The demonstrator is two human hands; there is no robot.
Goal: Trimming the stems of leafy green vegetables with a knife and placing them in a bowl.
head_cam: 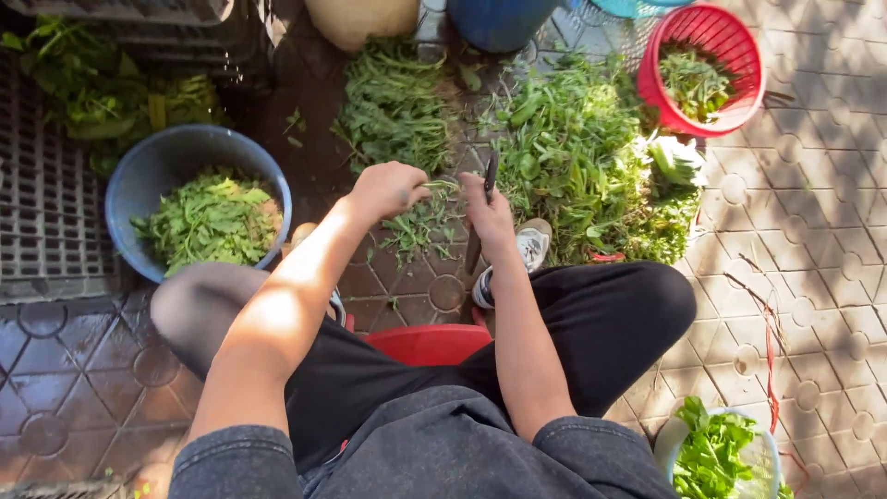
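Observation:
My left hand (388, 191) is closed around a bunch of green leafy stems (420, 222) that hangs down and to the right of it. My right hand (487, 214) grips a dark knife (489, 177), its blade pointing up, right beside the bunch. Both hands are held out above the paved ground between my knees. Two piles of loose greens lie ahead: one pile (395, 106) straight beyond the left hand, a larger pile (582, 157) to the right.
A blue basin (157, 157) of picked leaves stands at left, a red basket (730, 42) with greens at top right, a pale bowl (667, 442) of leaves at bottom right. I sit on a red stool (430, 342). Black crates (46, 203) lie far left.

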